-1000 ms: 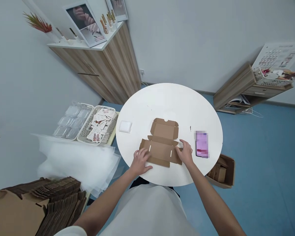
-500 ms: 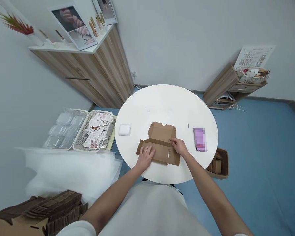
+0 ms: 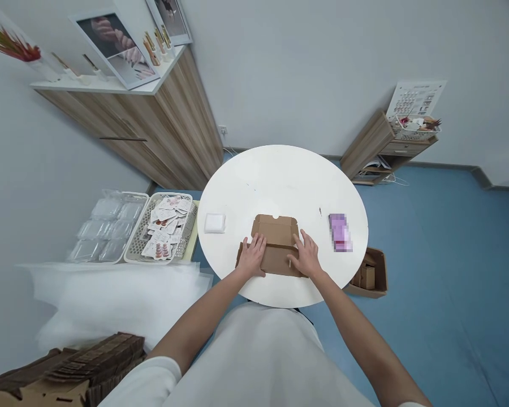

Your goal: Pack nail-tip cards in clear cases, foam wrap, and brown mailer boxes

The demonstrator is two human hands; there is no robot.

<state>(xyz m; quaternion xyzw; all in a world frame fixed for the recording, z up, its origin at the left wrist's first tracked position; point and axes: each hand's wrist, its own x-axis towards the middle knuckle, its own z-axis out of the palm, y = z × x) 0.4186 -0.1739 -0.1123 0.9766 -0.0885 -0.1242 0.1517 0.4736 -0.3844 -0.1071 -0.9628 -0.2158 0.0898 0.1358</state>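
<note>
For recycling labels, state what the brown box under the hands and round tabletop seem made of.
Box: matte cardboard, judging by plain brown panels and creased flaps. Tabletop: perhaps laminate or painted board; its smooth, even white leaves that open.

Near the front edge of the round white tabletop (image 3: pixel 280 175), we rest our left hand (image 3: pixel 253 257) and right hand (image 3: pixel 307 255) on an opened-out brown cardboard box (image 3: pixel 275 230). A flat white square packet (image 3: pixel 214 223) lies by the left edge, a blurred purple rectangular object (image 3: pixel 340 232) near the right.
</note>
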